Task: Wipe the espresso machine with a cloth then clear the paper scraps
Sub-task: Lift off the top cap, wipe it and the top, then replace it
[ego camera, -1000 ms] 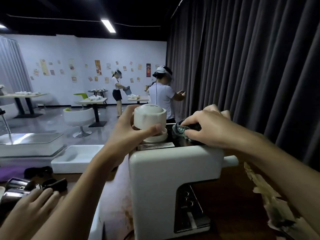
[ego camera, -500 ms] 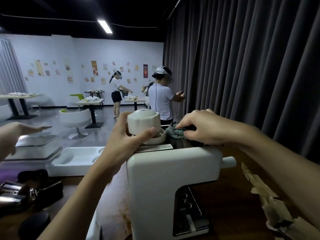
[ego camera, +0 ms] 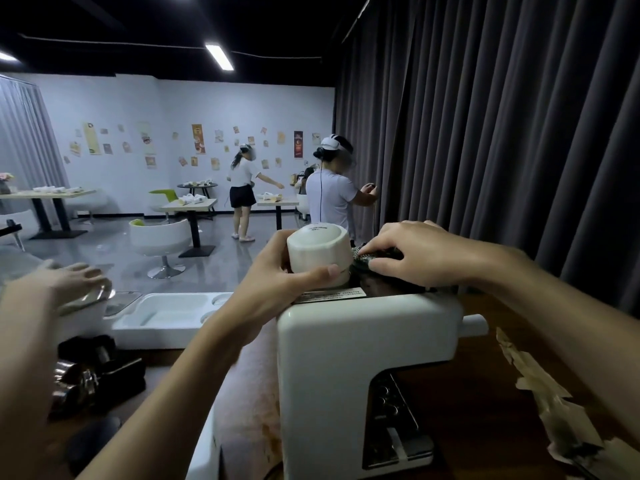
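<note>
Espresso machine (ego camera: 346, 358), white, stands on the brown table (ego camera: 467, 393) at centre. The right hand (ego camera: 422, 254) grips a dark patterned cloth (ego camera: 362, 256) against the machine's top plate. The left hand (ego camera: 273, 289) grips an inverted white cup (ego camera: 318, 251) just beside the cloth.

Risk: a wipe stroke toward the cup could knock it loose if the left grip slackens. Paper scraps (ego camera: 550, 403) lie uncleared on the right, where the forearm could scatter them.

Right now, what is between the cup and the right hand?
The cloth, bunched on the machine's top, lies between cup and right hand, under its fingertips; the head view shows it.
</note>
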Demonstrator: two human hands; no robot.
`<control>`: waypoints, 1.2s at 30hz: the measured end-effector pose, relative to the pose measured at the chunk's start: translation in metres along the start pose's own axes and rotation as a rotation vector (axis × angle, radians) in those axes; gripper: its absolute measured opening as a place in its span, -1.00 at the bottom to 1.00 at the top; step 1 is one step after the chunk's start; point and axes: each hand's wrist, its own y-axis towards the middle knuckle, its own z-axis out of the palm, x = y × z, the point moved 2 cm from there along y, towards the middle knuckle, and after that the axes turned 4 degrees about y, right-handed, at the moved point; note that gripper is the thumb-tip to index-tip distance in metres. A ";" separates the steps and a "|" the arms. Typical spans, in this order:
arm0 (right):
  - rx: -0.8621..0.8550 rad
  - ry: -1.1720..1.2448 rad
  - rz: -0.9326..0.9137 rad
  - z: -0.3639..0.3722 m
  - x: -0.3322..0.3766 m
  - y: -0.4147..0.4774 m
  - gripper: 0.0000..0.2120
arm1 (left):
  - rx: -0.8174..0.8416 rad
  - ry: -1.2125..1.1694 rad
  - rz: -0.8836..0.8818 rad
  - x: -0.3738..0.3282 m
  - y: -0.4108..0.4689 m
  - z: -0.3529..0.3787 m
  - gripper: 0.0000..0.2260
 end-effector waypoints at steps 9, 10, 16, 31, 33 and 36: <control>-0.073 0.030 0.016 -0.004 0.006 -0.006 -0.54 | 0.056 0.045 0.047 -0.006 0.001 0.000 -0.38; -0.123 0.201 -0.021 -0.010 0.011 -0.006 -0.50 | 0.057 0.044 0.050 -0.007 0.000 0.001 -0.39; -0.027 0.618 -0.141 -0.010 0.035 0.006 -0.40 | 0.074 0.018 0.060 -0.005 -0.001 0.001 -0.40; -0.015 0.591 -0.107 0.000 0.033 0.012 -0.43 | 0.024 -0.031 0.064 0.007 -0.009 -0.004 -0.36; 0.035 0.579 -0.126 -0.004 0.034 0.010 -0.43 | 0.037 -0.030 0.063 0.007 -0.009 -0.004 -0.32; 0.000 0.602 -0.098 -0.004 0.031 0.007 -0.52 | 0.059 -0.033 0.068 0.007 -0.009 -0.004 -0.33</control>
